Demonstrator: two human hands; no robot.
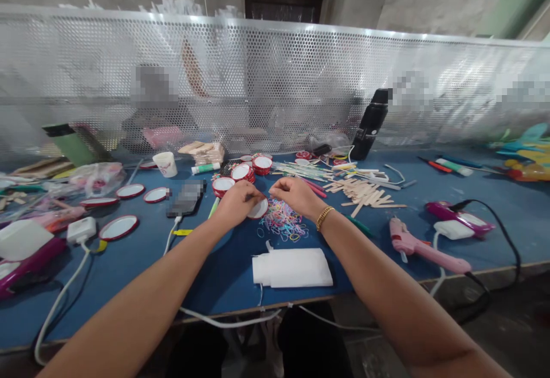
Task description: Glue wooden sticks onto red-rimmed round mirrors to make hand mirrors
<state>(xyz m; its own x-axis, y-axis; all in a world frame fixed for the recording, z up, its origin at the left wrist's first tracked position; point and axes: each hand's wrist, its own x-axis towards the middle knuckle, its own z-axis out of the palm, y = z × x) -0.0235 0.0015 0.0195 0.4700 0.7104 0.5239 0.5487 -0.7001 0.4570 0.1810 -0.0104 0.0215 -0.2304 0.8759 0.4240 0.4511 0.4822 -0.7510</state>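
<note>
White disc (258, 211) in left fingers (255, 195); cup (165, 165) print illegible.

Right of the right hand (296, 196) lies a pink glue gun (423, 249), and a black bottle (370, 125) leans beyond that hand; left of the left hand (236, 203) are a phone (185, 199), paper cup (165, 165) and green bottle (74, 145)

hands (297, 195) hover near bands (283, 220), the left (238, 200) apparently holding a disc (258, 209).

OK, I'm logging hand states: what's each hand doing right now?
Left hand: closed on a flat, round white disc.
Right hand: pinched closed near small multicoloured rubber loops; whether holding anything cannot be told.
</note>
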